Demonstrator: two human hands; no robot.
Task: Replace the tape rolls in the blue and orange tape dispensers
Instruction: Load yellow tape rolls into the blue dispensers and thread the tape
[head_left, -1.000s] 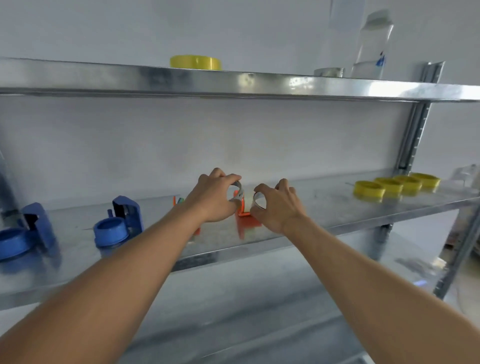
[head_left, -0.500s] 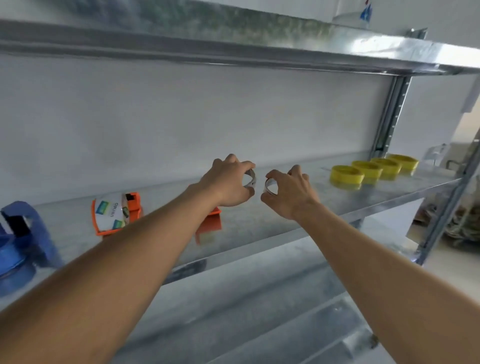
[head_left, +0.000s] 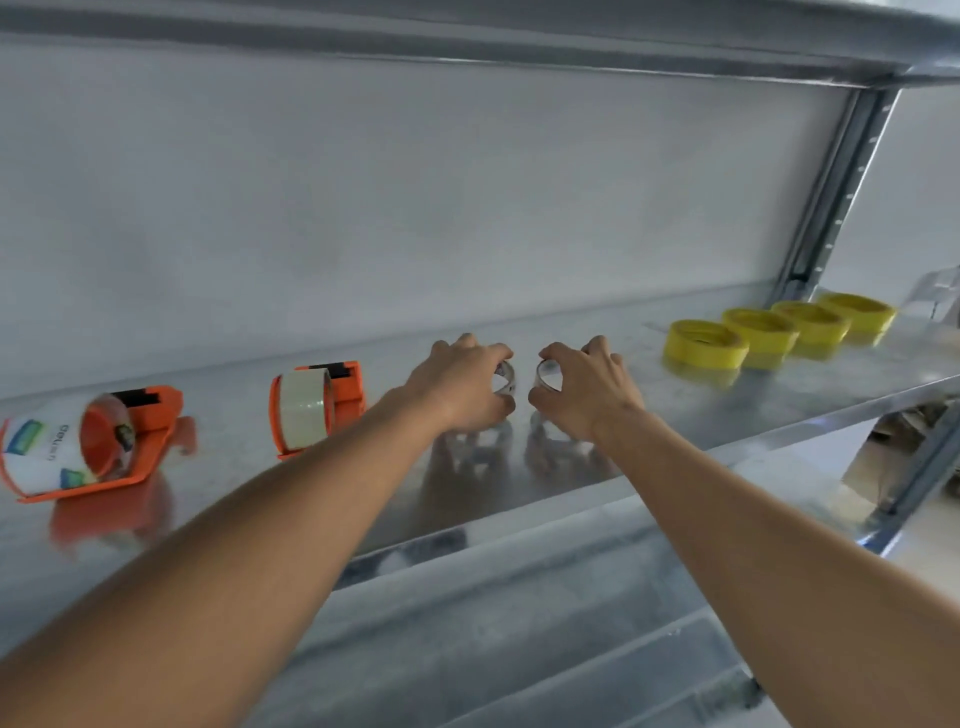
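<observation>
landmark: galvanised steel shelf board (head_left: 519, 483), the middle level of the rack; everything below is placed against it.
surroundings, right end of shelf: four yellow tape rolls (head_left: 705, 343) lying flat in a row, each just beside the next, running back toward the perforated steel upright (head_left: 831, 197).
surroundings, left part of shelf: orange plastic tape dispenser with a clear roll loaded (head_left: 317, 405), standing on the shelf just left of your left forearm.
surroundings, far left of shelf: second orange tape dispenser with a printed white label (head_left: 88, 441), lying tipped on its side, well apart from your hands.
above: upper steel shelf (head_left: 467, 36) overhangs the whole row.
obstructions: shelf surface directly under your hands carries only their reflections; nearest objects are the loaded dispenser on the left and the yellow row on the right.
your left hand (head_left: 460, 387): fingers curled round a small greyish tape core ring (head_left: 505, 376), thumb under, fingertips over the top.
your right hand (head_left: 584, 387): same grip on a second greyish core ring (head_left: 546, 373), held upright.
rings: near the middle of the shelf, close side by side, not touching; can't tell whether they rest on the shelf or sit just above it.
blue dispenser: out of frame.
</observation>
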